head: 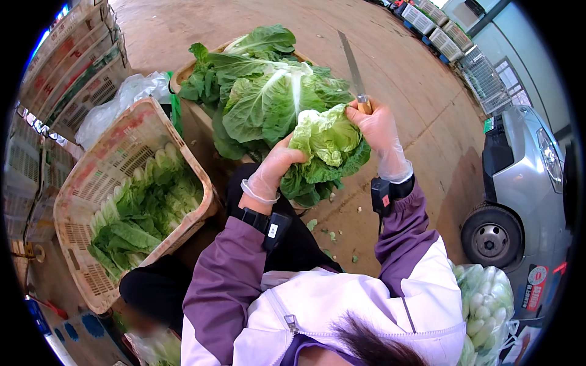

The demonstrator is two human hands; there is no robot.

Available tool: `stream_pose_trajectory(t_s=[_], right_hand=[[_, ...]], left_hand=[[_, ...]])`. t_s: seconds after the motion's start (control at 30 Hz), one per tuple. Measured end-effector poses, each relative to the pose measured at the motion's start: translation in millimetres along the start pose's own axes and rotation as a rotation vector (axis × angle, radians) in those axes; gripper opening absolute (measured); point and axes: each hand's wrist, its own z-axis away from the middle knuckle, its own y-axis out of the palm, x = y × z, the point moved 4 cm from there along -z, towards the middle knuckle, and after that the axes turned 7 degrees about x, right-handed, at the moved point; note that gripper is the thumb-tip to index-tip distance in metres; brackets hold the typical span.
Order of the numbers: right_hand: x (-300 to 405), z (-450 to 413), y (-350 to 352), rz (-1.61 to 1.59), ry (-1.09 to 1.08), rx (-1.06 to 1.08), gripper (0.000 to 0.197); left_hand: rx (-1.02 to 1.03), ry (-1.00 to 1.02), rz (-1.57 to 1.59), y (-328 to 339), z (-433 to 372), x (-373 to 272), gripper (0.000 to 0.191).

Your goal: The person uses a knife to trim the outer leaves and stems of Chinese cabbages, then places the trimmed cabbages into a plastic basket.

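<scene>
My left hand (279, 165), in a clear plastic glove, grips the near-left side of a leafy cabbage head (327, 139). Its pale, crinkled inner leaves face up, and darker green outer leaves hang below. Also gloved, my right hand (376, 123) holds a knife by its wooden handle (364, 105). The long blade (351, 64) points up and away from the cabbage. Thumb and fingers of that hand pinch the head's upper right leaf edge. Just beyond, large loose green leaves (270, 100) with white ribs heap over a tan container (183, 75).
A plastic crate (64, 215) with rows of leafy heads (151, 196) stands at my left. Stacked crates (73, 59) and a clear plastic bag (121, 103) are behind it. On the right are a silver vehicle (526, 160) and bagged vegetables (487, 293). Leaf scraps (311, 224) litter the floor.
</scene>
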Motion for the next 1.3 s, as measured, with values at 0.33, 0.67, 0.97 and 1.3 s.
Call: stream_pose_trajectory(t_s=[0.33,0.67,0.97,1.3], right_hand=[[-8,-11,-7,-0.082,0.065,-0.037,0.016],[-14,-19,-10,-0.315,0.146,-0.015,0.016],[-28,-52,-44,-0.029,0.22,-0.015,0.023],[23,29,10,0.227,-0.303,0.091,0.059]], left_hand=[[-0.04,0.015,-0.115,-5,-2,2,0.05],[-0.071,-0.085,-0.199,-17,-6,5,0.064],[-0.055,-0.038,0.0,-15,3,5,0.03],[-0.07,-0.021,0.153,11,4,-2,0.033]])
